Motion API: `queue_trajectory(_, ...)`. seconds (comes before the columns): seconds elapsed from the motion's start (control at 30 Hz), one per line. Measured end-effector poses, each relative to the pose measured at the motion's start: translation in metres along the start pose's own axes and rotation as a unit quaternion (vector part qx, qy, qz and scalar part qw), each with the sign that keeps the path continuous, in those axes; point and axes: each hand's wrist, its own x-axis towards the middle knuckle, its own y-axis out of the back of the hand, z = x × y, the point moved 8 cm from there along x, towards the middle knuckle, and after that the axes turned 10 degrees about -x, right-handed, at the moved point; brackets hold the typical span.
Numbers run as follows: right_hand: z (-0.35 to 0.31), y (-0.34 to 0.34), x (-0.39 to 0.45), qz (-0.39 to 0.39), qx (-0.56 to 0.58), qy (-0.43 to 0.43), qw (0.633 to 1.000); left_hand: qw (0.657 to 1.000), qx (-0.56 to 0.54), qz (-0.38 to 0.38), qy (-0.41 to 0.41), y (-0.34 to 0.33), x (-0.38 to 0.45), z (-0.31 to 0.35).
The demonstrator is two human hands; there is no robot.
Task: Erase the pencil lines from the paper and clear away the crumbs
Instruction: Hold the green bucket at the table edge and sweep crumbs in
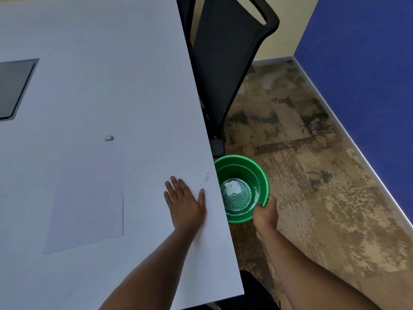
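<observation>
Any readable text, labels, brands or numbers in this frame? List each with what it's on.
None readable.
paper: blank, no writing visible.
eraser: too small to show any print.
green bucket: no label or brand visible.
dark marks by the table edge: eraser crumbs, not writing.
chair and inset panel: no marking visible.

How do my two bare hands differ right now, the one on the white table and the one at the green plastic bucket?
The left hand lies flat on the white table with fingers straight and spread; the right hand curls over the rim of the green plastic bucket. The left hand holds nothing; the right hand grips the bucket beside and below the table edge. The left hand sits near the dark eraser crumbs; the right hand is off the table. Both arms are bare.
</observation>
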Motion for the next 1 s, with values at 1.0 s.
queue_trajectory(1.0, -0.012, 0.022, 0.026, -0.024, 0.001, -0.001, 1.0, 0.954, 0.028, -0.159, -0.254, -0.035, -0.017, 0.096)
